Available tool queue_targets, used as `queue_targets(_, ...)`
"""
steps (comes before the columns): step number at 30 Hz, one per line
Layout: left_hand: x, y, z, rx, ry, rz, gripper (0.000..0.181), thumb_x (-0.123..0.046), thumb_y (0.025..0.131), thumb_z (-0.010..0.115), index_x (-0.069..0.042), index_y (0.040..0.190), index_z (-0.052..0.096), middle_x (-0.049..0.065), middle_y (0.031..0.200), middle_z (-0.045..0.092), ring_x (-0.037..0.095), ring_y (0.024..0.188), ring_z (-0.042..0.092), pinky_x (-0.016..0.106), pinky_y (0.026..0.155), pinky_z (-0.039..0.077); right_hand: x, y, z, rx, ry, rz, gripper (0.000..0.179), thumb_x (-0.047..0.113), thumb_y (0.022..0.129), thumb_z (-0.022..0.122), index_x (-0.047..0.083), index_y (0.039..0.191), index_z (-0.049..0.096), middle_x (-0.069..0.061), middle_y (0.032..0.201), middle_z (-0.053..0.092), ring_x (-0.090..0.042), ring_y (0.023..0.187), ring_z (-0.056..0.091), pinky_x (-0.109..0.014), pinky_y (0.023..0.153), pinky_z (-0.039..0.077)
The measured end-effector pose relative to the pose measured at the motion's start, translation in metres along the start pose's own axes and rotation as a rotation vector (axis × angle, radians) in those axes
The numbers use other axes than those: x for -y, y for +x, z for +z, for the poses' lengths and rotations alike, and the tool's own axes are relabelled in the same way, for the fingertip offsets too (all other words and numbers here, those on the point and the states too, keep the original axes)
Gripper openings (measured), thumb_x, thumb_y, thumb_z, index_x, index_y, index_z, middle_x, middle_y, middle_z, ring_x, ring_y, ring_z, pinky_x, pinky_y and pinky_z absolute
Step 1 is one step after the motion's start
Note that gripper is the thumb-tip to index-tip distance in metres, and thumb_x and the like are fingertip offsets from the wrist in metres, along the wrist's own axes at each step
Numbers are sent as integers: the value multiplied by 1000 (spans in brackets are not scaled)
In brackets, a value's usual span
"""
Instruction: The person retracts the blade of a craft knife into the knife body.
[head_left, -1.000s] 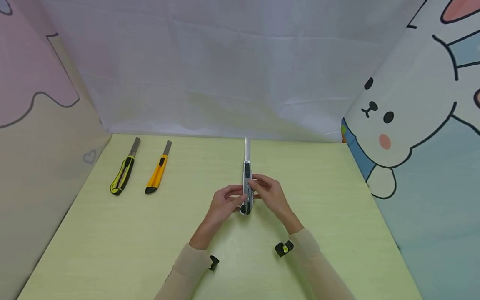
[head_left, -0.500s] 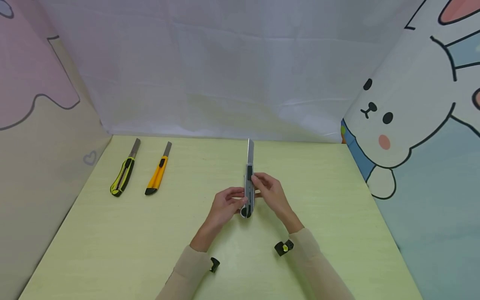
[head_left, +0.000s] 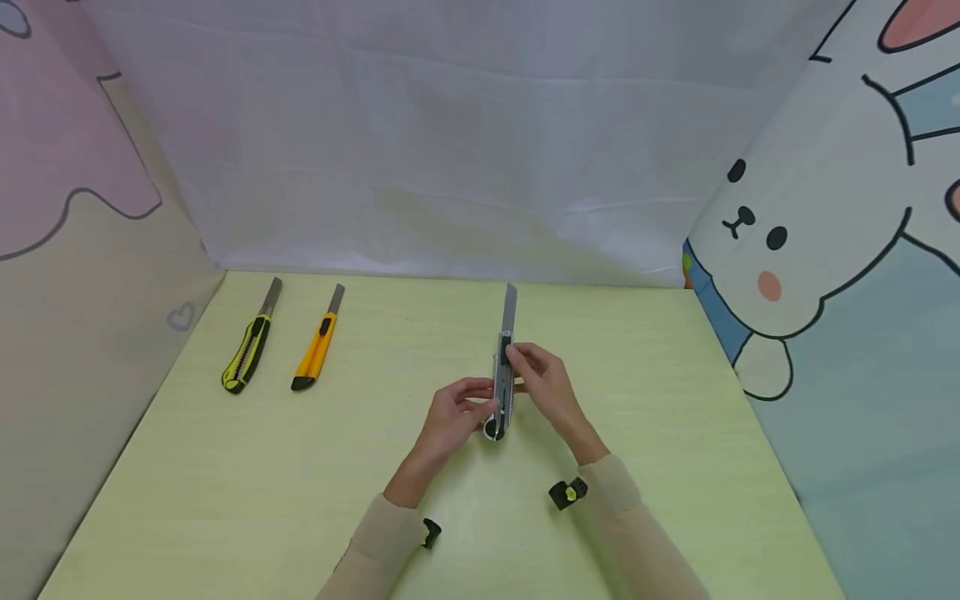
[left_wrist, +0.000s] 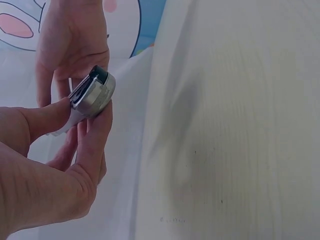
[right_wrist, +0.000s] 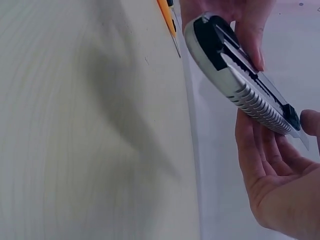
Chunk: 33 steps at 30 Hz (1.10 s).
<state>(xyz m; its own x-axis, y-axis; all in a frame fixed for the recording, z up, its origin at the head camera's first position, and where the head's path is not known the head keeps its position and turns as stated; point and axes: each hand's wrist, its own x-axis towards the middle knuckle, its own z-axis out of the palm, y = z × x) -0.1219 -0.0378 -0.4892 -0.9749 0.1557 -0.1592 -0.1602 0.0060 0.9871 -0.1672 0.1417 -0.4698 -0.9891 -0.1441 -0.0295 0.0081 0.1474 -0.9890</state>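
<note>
Both hands hold a silver utility knife (head_left: 503,379) with black parts above the table, its long blade (head_left: 509,310) extended toward the back wall. My left hand (head_left: 453,417) pinches the lower end of the handle between thumb and fingers, as the left wrist view shows with the knife's butt (left_wrist: 95,92) facing the camera. Higher up, my right hand (head_left: 546,386) has its thumb at the black slider (right_wrist: 291,116) and its fingers under the ribbed handle side. In the right wrist view the handle tilts with its black butt end toward the camera.
Two more utility knives lie at the table's back left, blades out and pointing away: a green-and-black one (head_left: 247,353) and an orange one (head_left: 316,348). A white cloth wall (head_left: 450,167) rises behind the pale table (head_left: 262,500); printed cloth hangs at both sides.
The silver utility knife has shifted slightly right and toward me, its blade now leaning right. My right thumb has moved up the handle to the black slider. The other knives stay put.
</note>
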Motion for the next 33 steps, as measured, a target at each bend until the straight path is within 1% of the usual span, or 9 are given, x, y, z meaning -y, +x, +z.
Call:
queue_targets(6, 0, -1, 1, -7, 11, 11, 32, -6, 100, 74, 0, 130, 70, 17, 120, 72, 20, 93, 71, 33, 75, 61, 4, 1, 3, -30, 7, 29, 40, 35, 110, 61, -1, 124, 71, -12, 105, 76, -17, 90, 72, -35, 78, 65)
queue_targets(11, 1, -2, 3, 0, 15, 22, 32, -7, 100, 75, -1, 130, 70, 17, 120, 72, 21, 94, 70, 34, 75, 62, 6, 1, 4, -64, 2, 58, 39, 38, 109, 63, 1, 117, 74, -8, 99, 75, -19, 89, 72, -35, 77, 65)
queue_targets(17, 3, -3, 3, -2, 14, 34, 32, -9, 99, 76, -1, 130, 71, 16, 119, 73, 22, 94, 72, 36, 75, 62, 6, 0, 3, -59, 14, 69, 40, 37, 108, 65, -1, 117, 73, -11, 99, 75, -19, 88, 70, -37, 79, 65)
queue_targets(21, 4, -3, 4, -11, 23, 33, 32, -10, 99, 76, -2, 130, 71, 16, 119, 73, 23, 95, 72, 36, 75, 62, 6, -1, 3, -71, 17, 83, 43, 40, 107, 66, -1, 116, 74, -9, 98, 74, -17, 87, 70, -35, 78, 65)
queue_targets(26, 4, -3, 6, -8, 24, 35, 32, -9, 99, 76, -1, 130, 71, 17, 119, 73, 24, 95, 73, 36, 76, 62, 6, -1, 2, -94, -2, 111, 47, 47, 106, 65, 2, 113, 74, -6, 98, 74, -18, 88, 70, -34, 77, 65)
queue_targets(33, 6, -3, 9, -8, 35, 23, 33, -10, 100, 75, -1, 131, 70, 17, 120, 73, 22, 94, 72, 35, 76, 62, 8, -3, 1, -93, -16, 116, 47, 48, 105, 66, 3, 114, 74, -5, 97, 73, -17, 87, 68, -34, 78, 65)
